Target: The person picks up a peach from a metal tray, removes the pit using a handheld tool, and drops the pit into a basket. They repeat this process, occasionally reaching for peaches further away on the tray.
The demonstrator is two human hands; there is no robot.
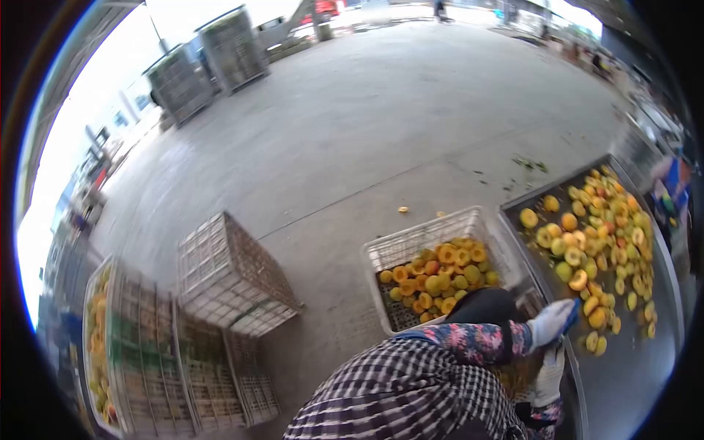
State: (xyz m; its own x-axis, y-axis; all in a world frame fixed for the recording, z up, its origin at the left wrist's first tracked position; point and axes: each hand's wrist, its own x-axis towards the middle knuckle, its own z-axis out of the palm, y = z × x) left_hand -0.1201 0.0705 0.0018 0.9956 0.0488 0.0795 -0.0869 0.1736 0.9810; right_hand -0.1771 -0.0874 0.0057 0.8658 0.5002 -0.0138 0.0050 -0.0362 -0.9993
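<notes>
Both my hands wear white gloves and are close together at the near edge of a metal table (623, 381). My left hand (551, 324) is closed on a blue object (571, 317) whose kind I cannot tell. Just below it, my right hand (548, 378) has its fingers drawn together, their tips partly hidden. Yellow-orange peaches (578, 280), many of them halved, lie scattered over the table beyond my fingers. Beside my left forearm, a white plastic crate (422, 236) holds more halved peaches (433, 282). A checkered cloth (396, 381) covers the bottom middle of the view.
An upright lattice crate (235, 275) stands on the concrete floor (367, 132) to the left, beside more crates (147, 352) with fruit at one end. Tall stacked loads (233, 50) stand farther back. Fallen leaves (529, 163) and fruit bits lie on the floor near the table.
</notes>
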